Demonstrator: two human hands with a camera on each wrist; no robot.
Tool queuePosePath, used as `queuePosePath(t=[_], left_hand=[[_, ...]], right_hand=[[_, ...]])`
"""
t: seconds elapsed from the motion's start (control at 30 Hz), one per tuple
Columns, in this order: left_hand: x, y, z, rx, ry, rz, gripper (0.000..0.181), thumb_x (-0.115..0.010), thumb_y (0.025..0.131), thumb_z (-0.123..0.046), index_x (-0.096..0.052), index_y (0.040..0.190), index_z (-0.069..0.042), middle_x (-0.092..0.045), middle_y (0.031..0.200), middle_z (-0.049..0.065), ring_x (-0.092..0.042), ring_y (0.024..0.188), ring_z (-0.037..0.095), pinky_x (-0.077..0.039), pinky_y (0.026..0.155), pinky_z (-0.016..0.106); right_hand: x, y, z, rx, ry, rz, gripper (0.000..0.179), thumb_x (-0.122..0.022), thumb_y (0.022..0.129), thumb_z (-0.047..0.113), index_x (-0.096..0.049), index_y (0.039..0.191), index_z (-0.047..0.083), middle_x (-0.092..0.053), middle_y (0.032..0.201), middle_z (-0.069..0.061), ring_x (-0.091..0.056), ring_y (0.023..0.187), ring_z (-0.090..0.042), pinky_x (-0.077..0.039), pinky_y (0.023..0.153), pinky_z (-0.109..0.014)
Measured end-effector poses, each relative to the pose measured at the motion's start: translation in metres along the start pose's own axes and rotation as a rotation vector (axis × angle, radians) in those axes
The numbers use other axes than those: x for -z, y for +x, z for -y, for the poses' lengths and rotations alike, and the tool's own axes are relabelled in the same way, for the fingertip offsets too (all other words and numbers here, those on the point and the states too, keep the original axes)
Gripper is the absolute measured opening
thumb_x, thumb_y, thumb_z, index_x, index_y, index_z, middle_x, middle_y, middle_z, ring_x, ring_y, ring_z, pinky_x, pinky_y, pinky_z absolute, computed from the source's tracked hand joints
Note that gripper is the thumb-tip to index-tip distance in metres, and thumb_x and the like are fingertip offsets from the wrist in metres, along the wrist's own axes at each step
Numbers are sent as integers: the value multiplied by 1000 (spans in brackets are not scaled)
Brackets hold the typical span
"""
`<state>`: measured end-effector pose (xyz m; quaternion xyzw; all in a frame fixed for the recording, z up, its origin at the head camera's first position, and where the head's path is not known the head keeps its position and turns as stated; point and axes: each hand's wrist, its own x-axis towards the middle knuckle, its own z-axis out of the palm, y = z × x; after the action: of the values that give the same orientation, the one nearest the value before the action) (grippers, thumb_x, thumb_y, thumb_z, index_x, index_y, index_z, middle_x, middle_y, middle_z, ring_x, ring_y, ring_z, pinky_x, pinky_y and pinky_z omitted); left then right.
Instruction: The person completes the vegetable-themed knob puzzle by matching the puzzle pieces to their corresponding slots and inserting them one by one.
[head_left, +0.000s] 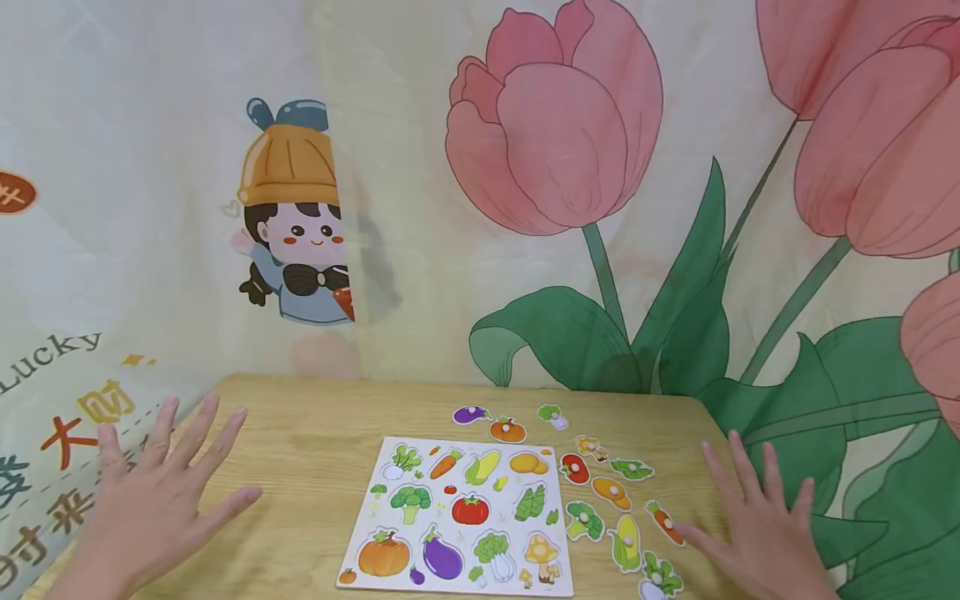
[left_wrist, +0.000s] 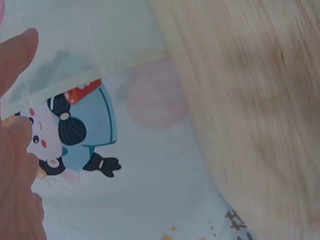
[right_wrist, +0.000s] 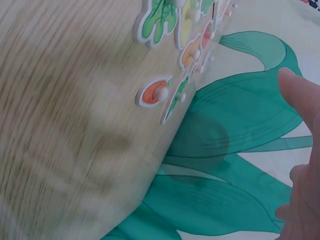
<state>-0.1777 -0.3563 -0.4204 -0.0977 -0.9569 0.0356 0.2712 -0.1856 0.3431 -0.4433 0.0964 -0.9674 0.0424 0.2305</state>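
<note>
My left hand (head_left: 153, 500) is held up over the left side of the table, fingers spread and straight, holding nothing. On the right, my right hand (head_left: 765, 525) is likewise raised with fingers spread, its thumb close to the carrot piece (head_left: 664, 523) in the head view. A white vegetable puzzle board (head_left: 455, 517) lies between the hands, printed with vegetable pictures. Knobbed pieces lie loose beside it, among them the corn (head_left: 626, 543), broccoli (head_left: 584, 522), tomato (head_left: 574, 469) and radish (head_left: 660, 577). In the right wrist view the carrot piece (right_wrist: 154, 92) lies flat on the wood.
Behind the board lie the eggplant piece (head_left: 470, 414), pumpkin piece (head_left: 508, 430) and cabbage piece (head_left: 553, 417). The wooden table (head_left: 300, 450) ends at a hanging cloth (head_left: 405, 208) printed with tulips and a cartoon child. Mushroom (head_left: 591, 448), pea (head_left: 632, 470) and potato (head_left: 611, 493) pieces sit right of the board.
</note>
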Motion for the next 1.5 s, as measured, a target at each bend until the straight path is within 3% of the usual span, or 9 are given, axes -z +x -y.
queuePosePath(t=[0.4, 0.63, 0.8, 0.87, 0.93, 1.0, 1.07, 1.23, 1.5], left_hand=[[-18, -4, -23, -61, -98, -29, 110, -70, 90, -70, -11, 173, -27, 0, 180, 0, 14, 164, 29, 21, 119, 69], [-34, -7, -44, -73, -284, 4, 108, -76, 93, -54, -12, 173, -21, -2, 180, 4, 8, 165, 29, 18, 123, 62], [-41, -7, -61, -62, -413, 47, 103, -76, 96, -45, -11, 173, -20, -5, 180, 5, 0, 165, 30, 14, 127, 47], [-43, -6, -67, -43, -472, 77, 101, -75, 98, -43, -10, 173, -22, -5, 179, 4, -5, 165, 31, 7, 129, 50], [-46, -5, -73, -27, -536, 99, 99, -75, 98, -41, -12, 173, -23, -9, 179, 5, -14, 163, 37, -7, 127, 64], [-49, -4, -79, -8, -592, 127, 97, -74, 100, -41, -12, 173, -26, -12, 179, 6, -22, 159, 44, -21, 116, 79], [-52, -3, -85, 0, -659, 152, 94, -74, 100, -39, -14, 172, -27, -16, 178, 8, -28, 155, 52, -30, 105, 83], [-59, -5, -97, 4, -800, 193, 91, -72, 102, -32, -16, 172, -26, -24, 174, 18, -31, 149, 60, -30, 101, 85], [-62, -8, -106, 33, -837, 233, 90, -73, 100, -35, -21, 172, -20, -32, 168, 28, -34, 145, 62, -32, 97, 88]], right_hand=[[1, 1, 16, -25, 35, 14, 117, -74, 85, 73, -11, 173, 28, -2, 180, -9, -11, 157, -57, -11, 100, -94], [-1, -5, 16, -44, 56, 69, 114, -73, 89, 70, -10, 173, 26, -4, 179, -15, -16, 153, -60, -12, 100, -92], [0, -3, 19, -50, 127, 78, 111, -72, 91, 68, -11, 173, 25, -6, 178, -15, -17, 154, -59, -16, 100, -91], [1, -1, 20, -56, 162, 92, 110, -71, 92, 68, -10, 173, 25, -9, 177, -17, -17, 154, -57, -18, 101, -90], [0, -1, 21, -55, 185, 106, 109, -71, 93, 66, -8, 173, 25, -11, 176, -20, -17, 155, -55, -21, 102, -88], [0, 0, 22, -48, 192, 111, 109, -70, 94, 65, -8, 173, 25, -15, 174, -22, -19, 154, -54, -23, 104, -85], [-1, 0, 23, -44, 200, 111, 108, -71, 94, 64, -9, 173, 24, -18, 173, -24, -22, 152, -56, -24, 106, -82], [-1, 1, 26, -50, 244, 131, 101, -69, 96, 65, -21, 171, 19, -28, 169, -24, -35, 147, -53, -36, 102, -80], [-4, -2, 31, -76, 307, 199, 86, -69, 97, 63, -42, 163, 14, -46, 159, -23, -48, 140, -52, -47, 94, -77]])
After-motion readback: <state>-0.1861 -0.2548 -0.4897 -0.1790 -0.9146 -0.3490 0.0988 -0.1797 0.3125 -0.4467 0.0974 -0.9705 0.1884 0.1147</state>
